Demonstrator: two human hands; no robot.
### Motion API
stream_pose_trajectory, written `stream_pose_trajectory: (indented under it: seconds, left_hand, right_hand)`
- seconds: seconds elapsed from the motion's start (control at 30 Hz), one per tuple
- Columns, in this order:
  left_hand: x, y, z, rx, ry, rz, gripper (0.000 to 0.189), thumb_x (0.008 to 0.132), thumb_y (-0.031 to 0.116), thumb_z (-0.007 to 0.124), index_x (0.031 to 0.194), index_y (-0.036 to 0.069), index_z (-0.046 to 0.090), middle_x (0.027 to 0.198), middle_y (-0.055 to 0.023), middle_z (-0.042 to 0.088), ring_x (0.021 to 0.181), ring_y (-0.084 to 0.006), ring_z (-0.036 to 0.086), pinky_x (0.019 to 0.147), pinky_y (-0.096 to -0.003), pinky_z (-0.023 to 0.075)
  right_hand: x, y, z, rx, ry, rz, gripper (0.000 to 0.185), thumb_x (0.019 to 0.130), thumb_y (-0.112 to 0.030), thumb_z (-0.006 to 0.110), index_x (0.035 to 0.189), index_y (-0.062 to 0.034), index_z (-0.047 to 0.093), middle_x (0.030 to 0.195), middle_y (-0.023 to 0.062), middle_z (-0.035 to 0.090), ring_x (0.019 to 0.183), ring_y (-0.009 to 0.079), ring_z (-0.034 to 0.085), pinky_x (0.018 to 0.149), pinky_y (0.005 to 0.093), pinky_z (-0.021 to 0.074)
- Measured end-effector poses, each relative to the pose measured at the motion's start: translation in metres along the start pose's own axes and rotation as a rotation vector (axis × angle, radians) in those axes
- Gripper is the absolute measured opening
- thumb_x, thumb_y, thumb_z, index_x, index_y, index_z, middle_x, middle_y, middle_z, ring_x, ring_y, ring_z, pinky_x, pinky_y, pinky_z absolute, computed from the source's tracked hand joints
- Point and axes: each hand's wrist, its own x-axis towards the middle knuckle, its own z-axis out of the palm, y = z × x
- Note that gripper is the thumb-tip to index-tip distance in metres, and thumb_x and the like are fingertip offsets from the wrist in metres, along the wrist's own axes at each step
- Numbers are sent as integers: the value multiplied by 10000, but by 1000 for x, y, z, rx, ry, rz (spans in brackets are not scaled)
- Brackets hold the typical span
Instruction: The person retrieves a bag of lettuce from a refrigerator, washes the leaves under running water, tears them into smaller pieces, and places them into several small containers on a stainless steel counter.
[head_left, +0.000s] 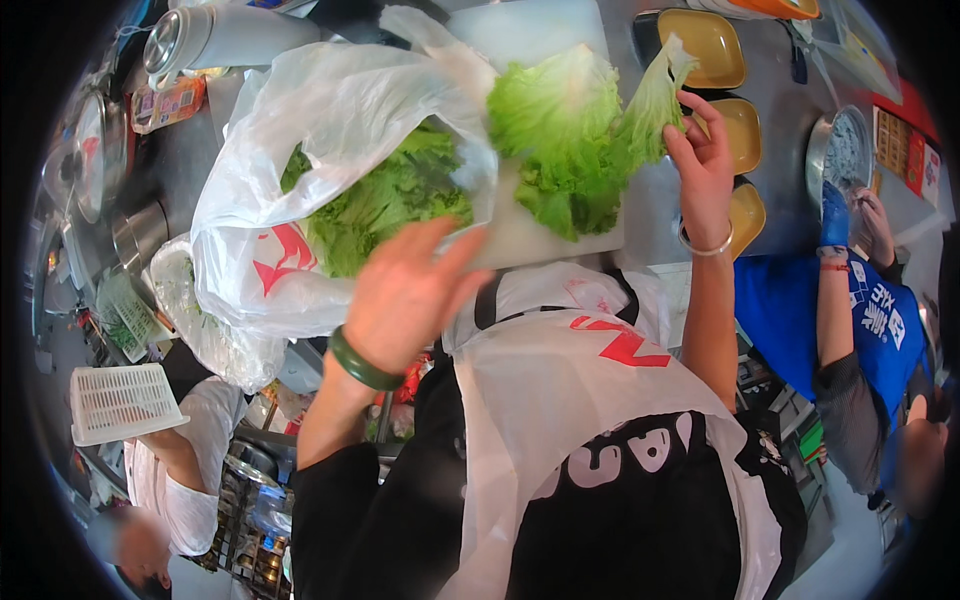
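My right hand (701, 154) pinches a loose lettuce leaf (656, 112) between thumb and fingers, above the right edge of a white cutting board (544, 30). More lettuce leaves (559, 131) lie on that board, pale at the far end and darker green towards me. A white plastic bag (262, 142) with red print stands left of the board. Its mouth gapes, and green lettuce (390, 199) fills it. Blurred by motion, my left hand (420, 285) is spread over the near side of the bag with nothing in it. Whether it touches the bag I cannot tell.
Several yellow dishes (705, 49) line up right of the board. Farther right, a person's blue-gloved hand (834, 214) is at a metal bowl (844, 150). At lower left, another person carries a white plastic basket (127, 405). A large bottle (225, 37) lies at the upper left.
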Motion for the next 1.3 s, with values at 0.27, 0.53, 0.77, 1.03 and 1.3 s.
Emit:
stream_pose_trajectory:
  seconds: [0.27, 0.53, 0.77, 1.03, 1.3]
  left_hand:
    - [135, 21, 50, -1808, -77, -169, 471, 929, 208, 486, 1320, -37, 389, 1176, -193, 564, 1013, -271, 588, 875, -377, 482]
    - [129, 12, 44, -1970, -541, -135, 513, 969, 356, 299, 1269, -45, 411, 1046, -220, 584, 874, -281, 616, 775, -394, 525]
    - [128, 5, 39, -1640, -540, -103, 341, 969, 284, 386, 1034, -22, 521, 703, -122, 574, 529, -177, 554, 504, -285, 496]
    - [103, 18, 59, -1356, -421, -102, 234, 976, 180, 420, 933, -14, 546, 676, -62, 549, 566, -105, 507, 547, -241, 454]
    - [108, -1, 67, -1796, -133, -381, 343, 982, 326, 388, 1053, 12, 509, 780, -83, 565, 669, -172, 554, 614, -297, 472]
  right_hand:
    - [-37, -69, 16, -252, -344, -244, 270, 863, -30, 581, 1132, -24, 567, 929, 27, 616, 811, 82, 561, 655, 201, 428]
    - [17, -41, 25, -118, -346, 100, 292, 952, -194, 477, 1156, -8, 573, 886, 2, 587, 744, 52, 490, 640, 193, 400]
    - [18, -36, 34, -31, -508, 216, 195, 902, -216, 579, 861, -25, 576, 702, -18, 559, 626, 49, 521, 568, 197, 406]
    - [-32, 17, 48, 510, -312, 515, 151, 945, -214, 519, 876, -80, 535, 668, -45, 469, 448, 22, 380, 414, 175, 317]
    - [19, 41, -25, -701, -165, 155, 308, 905, -299, 580, 1078, -54, 510, 808, 49, 584, 585, 153, 541, 504, 269, 433]
